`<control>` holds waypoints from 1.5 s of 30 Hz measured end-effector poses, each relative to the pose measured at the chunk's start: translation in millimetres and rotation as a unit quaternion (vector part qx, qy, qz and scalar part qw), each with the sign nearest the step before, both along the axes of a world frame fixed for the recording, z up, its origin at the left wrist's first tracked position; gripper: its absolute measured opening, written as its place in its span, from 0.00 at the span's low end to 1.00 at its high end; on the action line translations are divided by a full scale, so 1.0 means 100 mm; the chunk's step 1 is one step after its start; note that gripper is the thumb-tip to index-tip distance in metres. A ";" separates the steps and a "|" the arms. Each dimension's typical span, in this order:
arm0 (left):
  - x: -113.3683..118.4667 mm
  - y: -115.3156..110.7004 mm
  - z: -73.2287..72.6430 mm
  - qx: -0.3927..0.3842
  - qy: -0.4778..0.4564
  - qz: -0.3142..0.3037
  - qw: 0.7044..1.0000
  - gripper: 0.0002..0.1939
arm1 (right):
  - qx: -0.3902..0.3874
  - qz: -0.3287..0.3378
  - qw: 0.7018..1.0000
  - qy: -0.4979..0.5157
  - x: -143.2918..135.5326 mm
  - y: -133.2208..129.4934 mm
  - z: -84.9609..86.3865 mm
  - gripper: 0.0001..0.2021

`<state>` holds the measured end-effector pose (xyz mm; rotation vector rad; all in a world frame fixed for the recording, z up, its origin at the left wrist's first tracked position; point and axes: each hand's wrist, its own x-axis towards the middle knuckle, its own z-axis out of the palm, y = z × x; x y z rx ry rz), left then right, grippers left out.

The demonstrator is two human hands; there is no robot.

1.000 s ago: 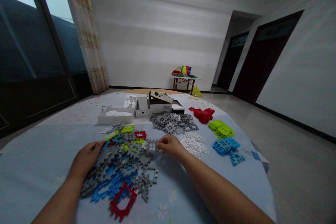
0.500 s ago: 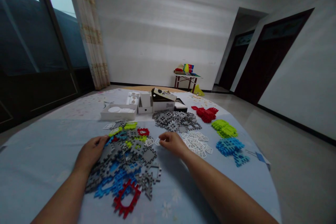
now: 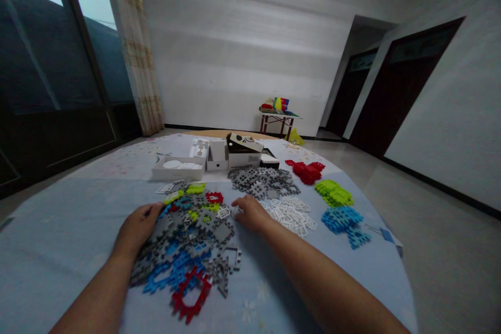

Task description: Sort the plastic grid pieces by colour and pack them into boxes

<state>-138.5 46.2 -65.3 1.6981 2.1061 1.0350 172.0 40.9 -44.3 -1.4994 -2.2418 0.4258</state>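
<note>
My left hand [image 3: 136, 227] rests against the left edge of a mixed heap of plastic interlocking pieces [image 3: 178, 227], its fingers reaching forward over the pieces and its far fingers partly hidden. Grey, blue, lime and red pieces lie in this heap, with a red ring-shaped piece [image 3: 191, 297] at its near end. Just right of the heap, my right hand [image 3: 252, 214] is low over the cloth with thumb and forefinger apart. A small white piece [image 3: 236, 211] shows by those fingertips. Behind that hand spreads a pile of white pieces [image 3: 293, 214].
Sorted piles surround the right side: grey pieces [image 3: 266, 181], red pieces [image 3: 307, 171], lime pieces [image 3: 334, 193] and blue pieces [image 3: 342, 219]. Farther back stand a white tray-like box [image 3: 178, 169] and an open carton [image 3: 245, 154]. A blue tablecloth [image 3: 70, 229] covers the round table.
My right hand has shifted slightly left, and its fingers have spread from a pinch near the white piece. My left hand stays at the heap. The view has tilted a little.
</note>
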 end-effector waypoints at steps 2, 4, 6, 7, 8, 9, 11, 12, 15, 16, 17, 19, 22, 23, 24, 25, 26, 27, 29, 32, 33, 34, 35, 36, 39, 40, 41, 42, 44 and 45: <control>-0.01 0.01 -0.01 0.004 0.004 0.001 1.000 0.24 | 0.004 0.002 1.000 0.008 0.07 -0.05 0.05 0.14; -0.02 0.01 -0.02 0.011 0.003 -0.004 1.000 0.24 | 0.016 0.005 0.999 0.028 0.21 -0.14 0.12 0.11; -0.02 0.01 -0.03 0.014 0.002 -0.010 1.000 0.24 | 0.036 0.003 0.998 0.060 0.41 -0.23 0.19 0.10; -0.02 0.01 -0.03 0.014 0.004 -0.012 1.000 0.24 | 0.047 -0.001 0.996 0.074 0.52 -0.28 0.22 0.10; -0.02 0.02 -0.04 0.013 0.008 -0.012 1.000 0.25 | 0.055 -0.005 0.995 0.083 0.64 -0.33 0.24 0.10; -0.03 0.02 -0.04 0.013 0.017 -0.011 1.000 0.25 | 0.061 -0.011 0.994 0.087 0.76 -0.38 0.25 0.09; -0.04 0.03 -0.04 0.018 0.040 -0.010 0.999 0.26 | 0.074 -0.019 0.993 0.087 0.97 -0.48 0.26 0.09; -0.05 0.03 -0.04 0.022 0.051 -0.012 0.998 0.25 | 0.082 -0.022 0.993 0.086 1.04 -0.54 0.26 0.09; -0.07 0.04 0.00 0.039 0.073 -0.016 0.996 0.23 | 0.107 -0.028 0.989 0.093 1.17 -0.72 0.26 0.09; -0.06 0.03 0.03 0.048 0.084 -0.012 0.995 0.22 | 0.111 -0.031 0.988 0.102 1.18 -0.77 0.26 0.09; -0.03 0.01 0.08 0.064 0.104 -0.005 0.992 0.21 | 0.111 -0.035 0.987 0.114 1.19 -0.82 0.26 0.10; 0.11 -0.04 0.23 0.109 0.161 0.003 0.981 0.20 | 0.109 -0.050 0.983 0.142 1.22 -0.87 0.24 0.10; 0.51 -0.17 0.48 0.146 0.224 -0.055 0.962 0.21 | 0.093 -0.093 0.974 0.184 1.31 -0.86 0.17 0.11; 0.67 -0.22 0.56 0.131 0.232 -0.091 0.960 0.21 | 0.084 -0.106 0.971 0.197 1.34 -0.84 0.14 0.11; 0.84 -0.27 0.61 0.121 0.238 -0.116 0.957 0.20 | 0.072 -0.115 0.969 0.207 1.38 -0.82 0.10 0.12; 1.01 -0.30 0.65 0.107 0.248 -0.151 0.951 0.19 | 0.058 -0.119 0.968 0.215 1.42 -0.79 0.06 0.13; 1.16 -0.33 0.67 0.097 0.255 -0.173 0.946 0.19 | 0.043 -0.120 0.967 0.220 1.45 -0.77 0.03 0.13; 1.29 -0.34 0.67 0.083 0.265 -0.193 0.941 0.18 | 0.030 -0.117 0.968 0.221 1.48 -0.76 0.01 0.14; 1.49 -0.34 0.63 0.054 0.290 -0.226 0.928 0.17 | 0.012 -0.110 0.970 0.217 1.50 -0.75 -0.02 0.14; 1.64 -0.28 0.56 0.000 0.322 -0.235 0.917 0.15 | 0.003 -0.091 0.974 0.209 1.49 -0.77 -0.01 0.14; 1.66 -0.25 0.54 -0.016 0.327 -0.229 0.917 0.14 | -0.004 -0.083 0.974 0.209 1.48 -0.78 -0.01 0.14; 1.67 -0.23 0.52 -0.028 0.330 -0.223 0.917 0.13 | -0.013 -0.073 0.975 0.210 1.47 -0.79 0.00 0.13; 1.68 -0.21 0.51 -0.037 0.330 -0.219 0.918 0.11 | -0.022 -0.063 0.975 0.213 1.46 -0.80 0.01 0.13; 1.68 -0.19 0.50 -0.042 0.328 -0.215 0.919 0.10 | -0.028 -0.054 0.975 0.216 1.45 -0.81 0.01 0.13; 1.70 -0.16 0.52 -0.053 0.315 -0.205 0.925 0.08 | -0.036 -0.033 0.975 0.219 1.42 -0.83 0.03 0.12; 1.70 -0.16 0.53 -0.056 0.307 -0.203 0.928 0.08 | -0.038 -0.030 0.975 0.218 1.41 -0.84 0.03 0.12; 1.70 -0.16 0.55 -0.057 0.298 -0.201 0.931 0.08 | -0.039 -0.027 0.975 0.216 1.40 -0.85 0.04 0.12; 1.70 -0.16 0.58 -0.058 0.287 -0.200 0.935 0.07 | -0.040 -0.024 0.975 0.216 1.39 -0.85 0.04 0.12; 1.69 -0.18 0.65 -0.052 0.262 -0.195 0.944 0.08 | -0.037 -0.016 0.976 0.216 1.37 -0.87 0.05 0.12; 1.68 -0.19 0.69 -0.045 0.248 -0.192 0.949 0.09 | -0.034 -0.011 0.976 0.214 1.36 -0.88 0.05 0.12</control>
